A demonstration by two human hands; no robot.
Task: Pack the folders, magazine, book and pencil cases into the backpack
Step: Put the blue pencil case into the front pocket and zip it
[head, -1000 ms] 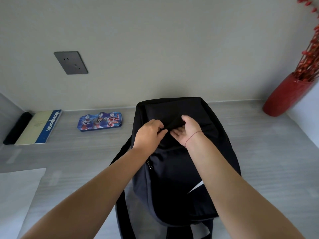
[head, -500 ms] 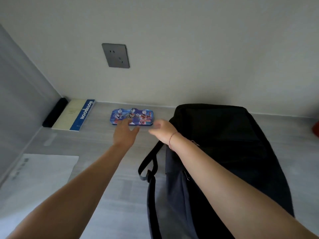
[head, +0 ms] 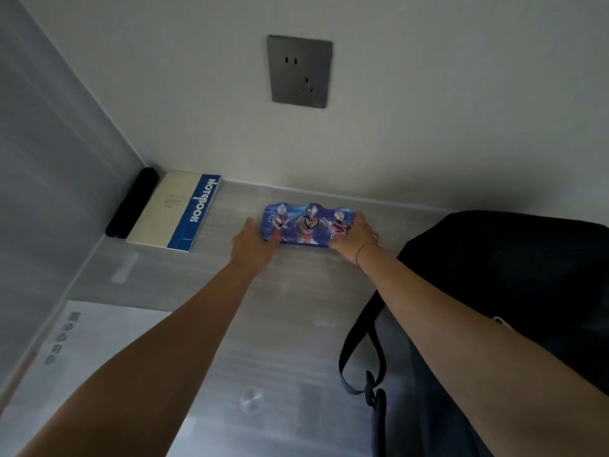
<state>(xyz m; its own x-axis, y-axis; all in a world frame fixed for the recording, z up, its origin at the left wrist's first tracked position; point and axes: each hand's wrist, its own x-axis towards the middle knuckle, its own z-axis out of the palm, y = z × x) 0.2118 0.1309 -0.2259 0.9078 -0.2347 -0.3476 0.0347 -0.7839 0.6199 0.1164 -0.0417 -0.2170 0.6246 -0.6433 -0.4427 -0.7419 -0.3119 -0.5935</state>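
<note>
Fingers (head: pixel 359 221) of left hand (head: pixel 252 244) and right hand (head: pixel 354 237) grip pencil case (head: pixel 308 224) ends.

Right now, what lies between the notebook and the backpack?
In the head view, the blue pencil case lies there, left hand and right hand at its ends.
</note>
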